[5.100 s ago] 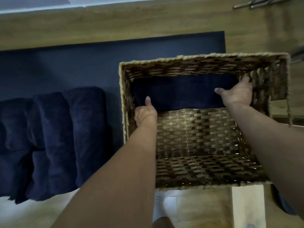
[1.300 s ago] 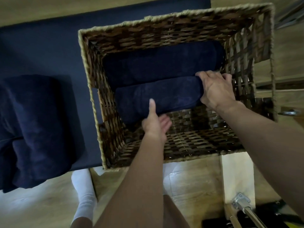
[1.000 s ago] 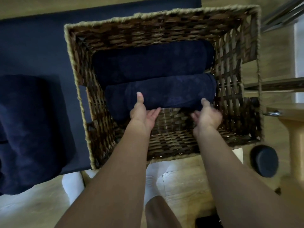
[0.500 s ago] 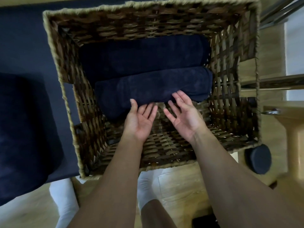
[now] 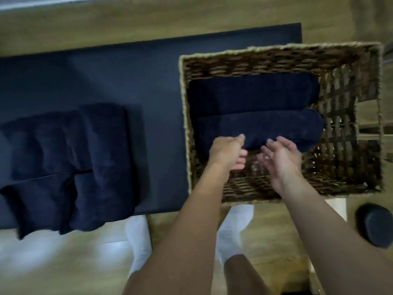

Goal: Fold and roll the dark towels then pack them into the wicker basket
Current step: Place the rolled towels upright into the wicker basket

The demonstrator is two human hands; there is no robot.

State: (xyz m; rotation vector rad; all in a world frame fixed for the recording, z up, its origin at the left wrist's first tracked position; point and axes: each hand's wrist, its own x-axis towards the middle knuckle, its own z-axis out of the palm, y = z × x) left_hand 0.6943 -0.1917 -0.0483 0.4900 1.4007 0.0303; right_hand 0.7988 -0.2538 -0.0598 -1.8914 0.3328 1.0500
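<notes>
Home: wood floor [image 5: 276, 233], socked feet [image 5: 138, 241]

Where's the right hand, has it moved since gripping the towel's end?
Yes. The right hand has shifted left along the front rolled towel, from its right end toward its middle.

A: Left hand [image 5: 226, 153]?
B: Back facing up, thumb pointing forward, fingers loosely curled under, holding nothing. Left forearm [image 5: 191, 220] is bare and reaches forward from bottom centre.
A: Right hand [image 5: 280, 159]?
B: Palm turned up and inward, fingers relaxed and slightly spread, nothing in it. Right forearm [image 5: 319, 220] is bare, coming in from lower right.
A: Touching?
B: Close side by side, small gap. Both blurred.
</notes>
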